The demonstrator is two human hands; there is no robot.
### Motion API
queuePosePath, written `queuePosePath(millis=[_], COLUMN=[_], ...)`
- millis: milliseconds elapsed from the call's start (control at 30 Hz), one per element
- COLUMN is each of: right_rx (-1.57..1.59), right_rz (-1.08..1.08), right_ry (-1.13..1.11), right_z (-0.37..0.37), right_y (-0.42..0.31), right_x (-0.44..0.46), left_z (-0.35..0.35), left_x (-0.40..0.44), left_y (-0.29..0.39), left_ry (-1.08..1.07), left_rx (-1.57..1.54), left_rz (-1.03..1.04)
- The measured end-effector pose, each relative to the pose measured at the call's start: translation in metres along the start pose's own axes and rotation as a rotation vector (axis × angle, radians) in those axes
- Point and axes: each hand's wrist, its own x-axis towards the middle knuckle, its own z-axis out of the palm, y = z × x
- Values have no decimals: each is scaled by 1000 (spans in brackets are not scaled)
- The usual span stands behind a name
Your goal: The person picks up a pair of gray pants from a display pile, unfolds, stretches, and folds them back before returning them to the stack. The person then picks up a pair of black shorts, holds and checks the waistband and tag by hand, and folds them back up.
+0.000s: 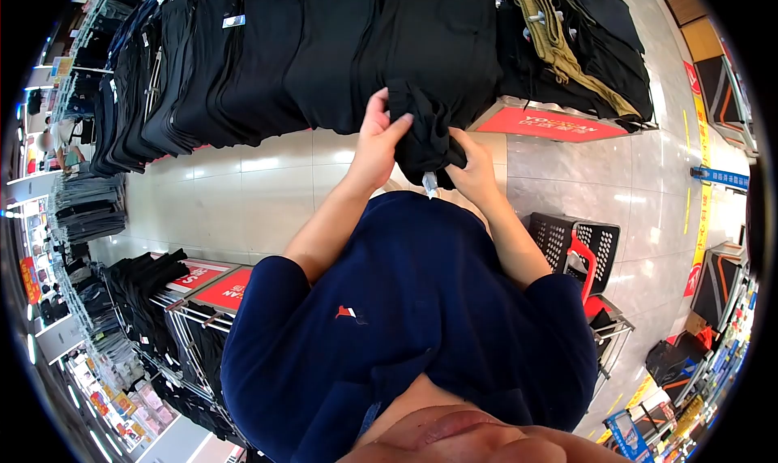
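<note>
A bunched black garment (pixel 423 130) hangs between my two hands, in front of my chest. My left hand (pixel 378 143) pinches its upper left side, thumb and fingers closed on the cloth. On the right side, my right hand (pixel 474 169) grips the lower part, its fingers partly hidden by the fabric. A small white tag (pixel 429 185) dangles from the bottom of the garment. Just beyond, a row of folded black trousers (pixel 332 49) lies along the display, and the garment overlaps its front edge.
Olive trousers (pixel 559 49) lie at the upper right above a red sign (pixel 539 124). A black basket with a red handle (pixel 585 256) stands right of my body. Behind me at the left is another rack (pixel 190 317). A person (pixel 61 143) is far left.
</note>
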Motion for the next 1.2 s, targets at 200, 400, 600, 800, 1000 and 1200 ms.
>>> queuePosePath(millis=[200,400,600,800,1000,1200], right_rx=[-65,-314,-310,-58,170,252], right_rz=[-152,-339,-301,-194,8,-40], right_ry=[104,62,-130,-196,-211,-187], right_z=[-2,3,6,1,6,8], right_y=[-5,-8,-10,-3,-4,-12], right_x=[-2,-5,-7,-5,-15,-16], left_z=[-8,-13,-14,-24,-28,-26], left_x=[-2,-3,-7,-14,-19,-17], left_y=[-4,0,24,20,20,23], left_ry=[112,120,-115,-210,-223,-358], left_rx=[37,-5,290,191,-78,66], left_rz=[119,-167,-243,-347,-489,-442])
